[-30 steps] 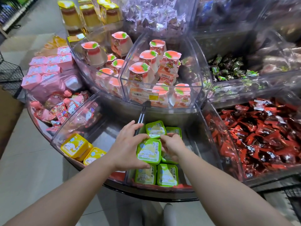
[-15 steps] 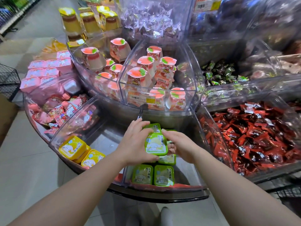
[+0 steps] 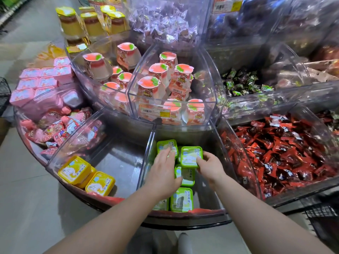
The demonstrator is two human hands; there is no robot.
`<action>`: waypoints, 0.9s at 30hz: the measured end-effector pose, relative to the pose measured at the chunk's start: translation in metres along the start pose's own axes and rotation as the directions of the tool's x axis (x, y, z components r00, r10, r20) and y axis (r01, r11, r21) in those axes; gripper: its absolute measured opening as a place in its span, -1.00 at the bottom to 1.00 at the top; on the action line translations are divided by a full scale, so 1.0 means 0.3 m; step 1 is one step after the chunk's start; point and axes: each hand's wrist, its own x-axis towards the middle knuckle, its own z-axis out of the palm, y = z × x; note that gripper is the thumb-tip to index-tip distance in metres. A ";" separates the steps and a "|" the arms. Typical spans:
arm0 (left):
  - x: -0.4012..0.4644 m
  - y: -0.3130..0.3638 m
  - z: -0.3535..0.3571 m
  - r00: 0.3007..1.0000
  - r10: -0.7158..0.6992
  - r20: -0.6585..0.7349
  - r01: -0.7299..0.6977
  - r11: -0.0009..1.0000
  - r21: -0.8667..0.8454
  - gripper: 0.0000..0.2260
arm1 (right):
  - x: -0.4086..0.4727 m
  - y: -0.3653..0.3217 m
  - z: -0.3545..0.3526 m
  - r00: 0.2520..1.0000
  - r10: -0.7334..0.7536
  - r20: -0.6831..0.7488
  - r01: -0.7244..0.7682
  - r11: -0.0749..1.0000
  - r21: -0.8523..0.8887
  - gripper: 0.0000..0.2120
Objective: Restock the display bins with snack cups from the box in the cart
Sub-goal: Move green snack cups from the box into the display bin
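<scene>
Several green snack cups (image 3: 181, 199) lie in the clear front display bin (image 3: 204, 197). My right hand (image 3: 210, 167) grips one green snack cup (image 3: 191, 156) by its near right edge and holds it over the back of the bin, above the others. My left hand (image 3: 163, 173) is spread palm down over the cups on the bin's left side. Its fingertips touch the back-left green cup (image 3: 166, 146), and it holds nothing. The box and the cart's inside are out of view.
Yellow cups (image 3: 77, 170) sit in the bin to the left. Peach pudding cups (image 3: 156, 85) fill the raised bins behind. Red wrapped candies (image 3: 284, 153) fill the right bin and pink cups (image 3: 42, 83) the far left. Black wire mesh (image 3: 322, 217) shows at the lower right.
Both hands held one green cup over the bin; my left hand has let go and spread over the left cups. My right hand has carried the cup back and to the right.
</scene>
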 end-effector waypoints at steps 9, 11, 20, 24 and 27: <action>0.057 -0.034 0.061 0.987 -0.033 0.156 0.000 0.978 0.209 -0.19 | 0.066 -0.008 0.064 0.994 0.107 -0.017 -0.105 0.990 0.098 -0.76; 0.052 -0.037 0.057 0.991 -0.053 0.122 0.027 0.978 0.207 -0.20 | 0.070 -0.006 0.070 0.992 0.123 0.009 -0.124 0.990 0.067 -0.73; 0.039 -0.019 0.037 0.987 -0.106 0.120 0.084 0.980 0.178 -0.14 | -0.053 -0.067 0.054 0.992 0.113 0.052 -0.089 0.938 -0.334 -0.29; 0.028 0.022 -0.009 0.996 -0.028 0.079 0.016 0.989 0.146 -0.19 | -0.164 -0.092 0.033 1.000 0.023 0.013 -0.016 0.909 -0.417 -0.28; 0.041 0.096 -0.056 0.999 0.028 0.042 -0.032 0.994 0.100 -0.24 | -0.256 -0.128 -0.021 0.994 -0.105 -0.020 0.085 0.891 -0.446 -0.32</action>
